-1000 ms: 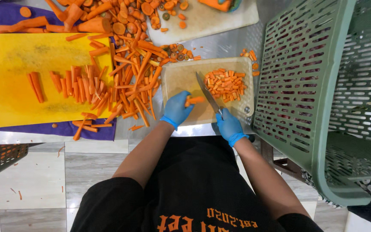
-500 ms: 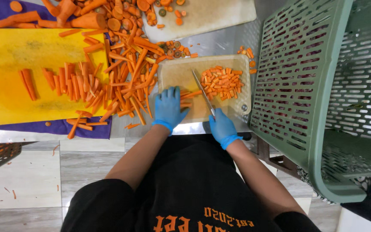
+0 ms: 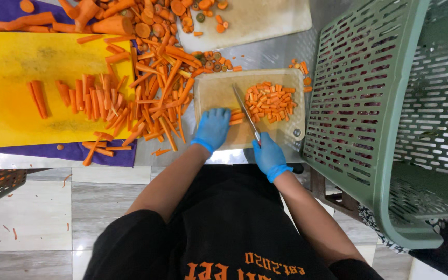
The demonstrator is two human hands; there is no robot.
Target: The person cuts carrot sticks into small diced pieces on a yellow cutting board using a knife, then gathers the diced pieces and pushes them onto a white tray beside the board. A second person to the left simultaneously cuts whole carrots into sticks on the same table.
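Presently, right hand [image 3: 268, 154]: blue-gloved, fingers wrapped tight round the handle of a knife [image 3: 246, 112], the thin blade running up and away across the small beige cutting board [image 3: 217, 92] toward its far edge. Left hand [image 3: 212, 127]: also blue-gloved, fingers curled together and pressed down on a short bundle of carrot sticks [image 3: 236, 117], whose cut ends poke out just beside the blade. Diced carrot [image 3: 269, 101]: a loose heap on the right half of the same board, on the far side of the blade from the holding hand, a few stray bits off the board's far corner. Uncut carrot sticks [image 3: 163, 98]: a thick pile on the metal counter touching the board's left edge. Yellow cutting board [image 3: 11, 78]: well left, carrying more sticks in rough rows, purple cloth beneath it. Second pale board [image 3: 265, 21]: farther up, with carrot ends and peeled chunks at its left. Green slatted crate [image 3: 385, 103]: tilted at the right. Step in hand, by judgement: crosswise dicing of the held bundle (little of it appears left). Next move calls for the left fingertips kept tucked back from the edge, and a fresh bundle drawn from the pile at left.
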